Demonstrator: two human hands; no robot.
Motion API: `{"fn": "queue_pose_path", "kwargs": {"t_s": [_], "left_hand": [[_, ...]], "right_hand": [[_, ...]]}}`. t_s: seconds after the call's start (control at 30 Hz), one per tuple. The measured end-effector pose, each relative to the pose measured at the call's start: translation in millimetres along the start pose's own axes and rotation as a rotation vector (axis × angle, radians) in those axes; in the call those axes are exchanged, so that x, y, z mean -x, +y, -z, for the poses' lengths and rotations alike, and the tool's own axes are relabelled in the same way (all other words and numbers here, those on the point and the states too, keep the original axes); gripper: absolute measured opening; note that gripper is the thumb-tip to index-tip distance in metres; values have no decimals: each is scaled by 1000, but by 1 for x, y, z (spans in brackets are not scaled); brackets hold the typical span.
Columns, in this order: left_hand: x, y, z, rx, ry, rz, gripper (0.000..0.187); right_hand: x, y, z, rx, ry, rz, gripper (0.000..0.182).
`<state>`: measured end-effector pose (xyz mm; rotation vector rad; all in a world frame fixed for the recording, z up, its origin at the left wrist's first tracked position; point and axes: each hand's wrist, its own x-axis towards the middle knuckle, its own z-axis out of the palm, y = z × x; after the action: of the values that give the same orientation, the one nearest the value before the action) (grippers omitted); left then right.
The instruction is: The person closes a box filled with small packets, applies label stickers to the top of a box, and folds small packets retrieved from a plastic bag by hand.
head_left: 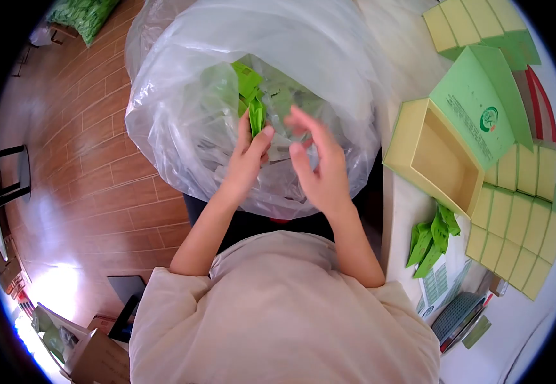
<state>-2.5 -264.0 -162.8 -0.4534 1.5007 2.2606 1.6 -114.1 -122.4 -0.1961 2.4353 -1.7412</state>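
Observation:
In front of me a large clear plastic bag [162, 121] stands open, with several green sachets [247, 80] inside it. My left hand [248, 157] is closed around a slim green sachet [257, 116], thumb on top, over the mouth of the bag. To its right, my right hand [322, 169] is held up with fingers apart and nothing visible in it. The fingertips of that hand look slightly blurred.
On the table at right lies an open pale-yellow box [412, 137] with a green lid [476, 105]. Nearby are loose green sachets [433, 240], a printed sheet [441, 288] and stacked boxes [515, 224]. A wooden floor [111, 173] stretches along the left.

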Motion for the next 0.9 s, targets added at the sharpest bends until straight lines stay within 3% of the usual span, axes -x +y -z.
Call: {"fn": "queue_pose_path", "kwargs": {"t_s": [0.07, 0.3, 0.47, 0.53, 0.63, 0.73, 0.83, 0.9], "left_hand": [[8, 1, -4, -178, -102, -42, 65], [23, 5, -11, -360, -120, -59, 71], [20, -5, -9, -468, -136, -292, 69], [21, 4, -14, -475, -144, -285, 70], [24, 16, -21, -540, -157, -294, 69], [27, 20, -25, -617, -174, -276, 67], [26, 15, -23, -636, -160, -310, 65], [23, 9, -19, -636, -135, -376, 64]], "right_hand": [[-14, 8, 5, 127, 129, 299, 45], [-18, 6, 4, 110, -17, 432, 41], [-14, -7, 9, 162, 37, 477, 29], [-11, -7, 8, 182, 62, 470, 25], [-8, -2, 7, 43, 131, 297, 19], [-8, -2, 11, 183, 74, 231, 18], [-12, -2, 11, 199, 147, 250, 13], [-14, -9, 9, 130, 155, 475, 9]]}}
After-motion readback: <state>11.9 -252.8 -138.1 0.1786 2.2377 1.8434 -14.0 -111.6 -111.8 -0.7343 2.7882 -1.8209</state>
